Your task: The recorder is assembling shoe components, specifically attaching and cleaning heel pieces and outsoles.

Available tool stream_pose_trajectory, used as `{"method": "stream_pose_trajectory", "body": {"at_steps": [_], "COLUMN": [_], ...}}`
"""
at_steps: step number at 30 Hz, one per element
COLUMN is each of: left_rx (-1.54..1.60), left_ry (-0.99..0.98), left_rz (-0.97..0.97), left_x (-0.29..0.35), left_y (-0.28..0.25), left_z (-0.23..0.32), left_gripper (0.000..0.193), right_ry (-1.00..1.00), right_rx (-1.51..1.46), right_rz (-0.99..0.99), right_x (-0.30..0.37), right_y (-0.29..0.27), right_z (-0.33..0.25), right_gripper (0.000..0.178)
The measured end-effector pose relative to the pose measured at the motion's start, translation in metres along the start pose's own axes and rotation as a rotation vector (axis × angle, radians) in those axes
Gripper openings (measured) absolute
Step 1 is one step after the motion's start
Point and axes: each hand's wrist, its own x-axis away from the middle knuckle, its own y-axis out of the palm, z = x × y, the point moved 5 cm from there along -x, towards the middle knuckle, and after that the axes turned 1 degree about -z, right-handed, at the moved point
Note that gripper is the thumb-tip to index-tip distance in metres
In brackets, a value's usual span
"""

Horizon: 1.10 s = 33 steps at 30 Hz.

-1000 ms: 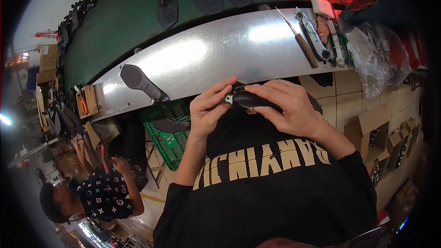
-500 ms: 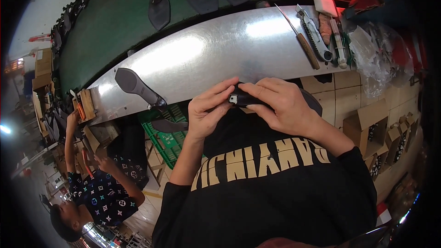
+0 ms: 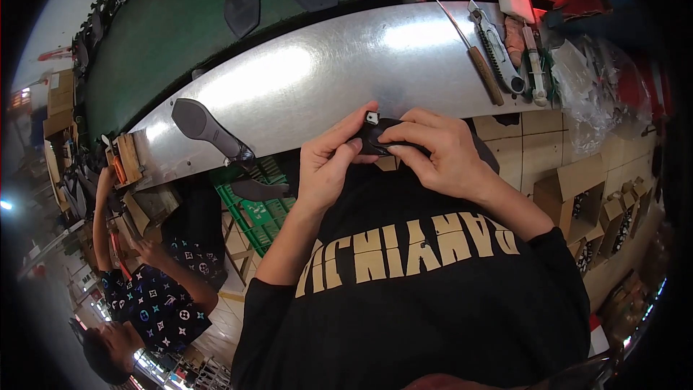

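Just in front of my torso, both hands work on a black sandal. My left hand is closed round its near end, thumb on top, by a small white patch with a dark dot. My right hand pinches the black strap or upper with thumb and fingertips. Part of the dark sole shows beyond the right wrist; the palms hide the rest. To the left, on the metal bench edge, another dark sandal lies sole up.
A shiny metal bench borders a green conveyor belt carrying several sandals. At the bench's right lie an awl, a utility knife and a syringe. A green crate sits below; a co-worker is at left.
The sandal's end with the white patch has tipped up and away from me. My left thumb has come onto its top, and my right fingers have curled into a tighter pinch.
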Motion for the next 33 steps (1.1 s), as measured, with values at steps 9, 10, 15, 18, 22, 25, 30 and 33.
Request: {"method": "stream_pose_trajectory", "body": {"at_steps": [9, 10, 15, 18, 22, 25, 30, 33], "left_rx": [-0.029, -0.03, -0.045, -0.069, -0.099, -0.015, 0.131, 0.29], "left_ry": [-0.025, -0.025, 0.019, 0.062, 0.056, 0.006, -0.215, -0.202], "left_rz": [0.053, 0.055, 0.048, 0.046, 0.086, 0.091, 0.101, 0.014], "left_x": [-0.002, -0.002, -0.001, -0.001, -0.002, -0.003, -0.002, -0.004], "left_y": [-0.009, -0.009, -0.004, -0.004, -0.009, -0.014, -0.017, -0.015], "left_z": [-0.007, -0.007, -0.003, 0.0, -0.001, 0.0, 0.001, 0.014], "left_gripper": [0.037, 0.037, 0.04, 0.04, 0.038, 0.037, 0.035, 0.039], "right_ry": [-0.085, -0.055, -0.007, -0.006, -0.056, -0.125, -0.311, -0.366], "right_rx": [0.09, 0.069, 0.03, 0.017, 0.054, 0.066, 0.211, 0.227], "right_rz": [-0.131, -0.132, -0.099, -0.085, -0.035, 0.024, 0.141, 0.126], "right_x": [-0.005, -0.005, -0.004, -0.006, -0.006, -0.005, -0.004, -0.005], "right_y": [0.002, 0.003, 0.009, 0.01, 0.014, 0.017, 0.015, 0.01], "right_z": [-0.003, 0.0, 0.004, 0.004, 0.004, 0.002, -0.008, -0.013], "right_gripper": [0.027, 0.029, 0.028, 0.028, 0.026, 0.023, 0.025, 0.025]}}
